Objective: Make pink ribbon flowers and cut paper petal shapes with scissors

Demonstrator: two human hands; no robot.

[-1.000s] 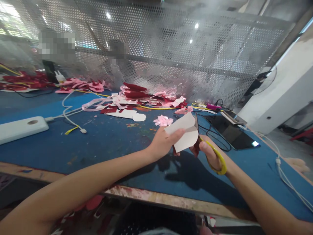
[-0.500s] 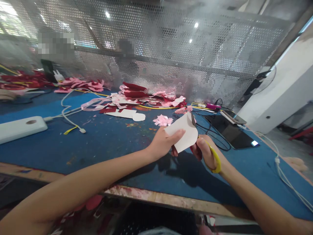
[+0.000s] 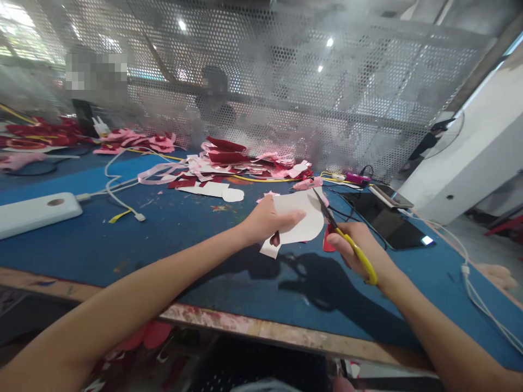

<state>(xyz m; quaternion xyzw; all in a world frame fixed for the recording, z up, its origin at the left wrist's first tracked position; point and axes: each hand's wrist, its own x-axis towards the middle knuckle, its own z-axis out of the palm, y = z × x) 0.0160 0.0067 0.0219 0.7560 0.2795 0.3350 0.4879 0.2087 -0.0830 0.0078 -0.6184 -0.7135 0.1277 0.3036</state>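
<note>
A white sheet of paper (image 3: 304,226) with a rounded right edge is pinched in my left hand (image 3: 269,220), thumb on top and fingers beneath. My right hand (image 3: 359,247) grips scissors (image 3: 354,251) with yellow handles. Their dark blades lie along the paper's right side, pointing up and left. Below my left hand a small white strip (image 3: 270,249) sticks out; whether it is attached to the sheet I cannot tell. A red piece (image 3: 328,239) shows beside my right fingers. Pink paper bits (image 3: 267,196) are partly hidden behind the sheet.
Red, pink and white scraps (image 3: 229,160) pile up along the perforated metal screen (image 3: 261,81). A white power bank (image 3: 38,214) with cables lies left. On the right are a black tablet (image 3: 392,223), a phone (image 3: 390,195) and cords. A pink glue gun (image 3: 306,184) rests behind the paper.
The paper has turned and its rounded edge now faces right. My right hand has moved slightly right and down, showing more of the scissors. The white strip and red piece have come into view.
</note>
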